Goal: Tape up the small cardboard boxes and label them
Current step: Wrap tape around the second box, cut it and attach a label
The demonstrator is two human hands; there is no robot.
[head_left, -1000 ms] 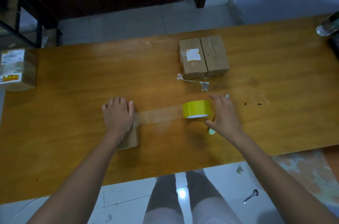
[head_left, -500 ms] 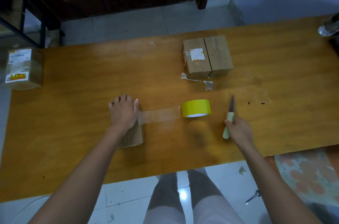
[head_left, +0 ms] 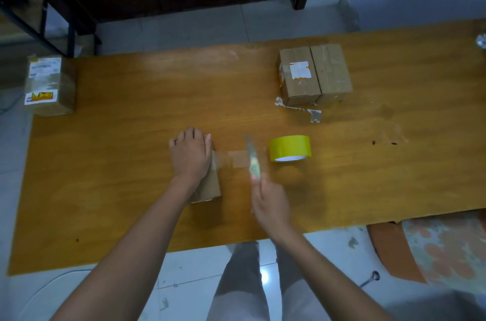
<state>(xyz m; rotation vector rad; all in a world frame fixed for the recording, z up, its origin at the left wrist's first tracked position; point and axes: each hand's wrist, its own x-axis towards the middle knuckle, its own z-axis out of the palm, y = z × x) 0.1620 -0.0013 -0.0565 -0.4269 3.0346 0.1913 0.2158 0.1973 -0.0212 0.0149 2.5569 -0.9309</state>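
My left hand (head_left: 190,156) lies flat on top of a small cardboard box (head_left: 210,186) near the table's front edge. A strip of clear tape (head_left: 235,158) runs from the box toward the yellow tape roll (head_left: 290,148), which stands on the table to the right. My right hand (head_left: 271,202) grips a knife (head_left: 252,157) by its pale handle, and the blade lies across the tape strip between box and roll. Two more small boxes (head_left: 314,74) sit side by side farther back, the left one bearing a white label.
A larger taped parcel (head_left: 50,85) sits at the table's far left corner. Torn tape scraps (head_left: 313,114) lie in front of the two boxes. A shiny object (head_left: 481,41) shows at the right edge. A patterned seat (head_left: 441,249) stands off the table's front right.
My right hand picked up the knife from beside the roll and carried it left, so the blade now crosses the tape strip. My left hand stayed on the box.
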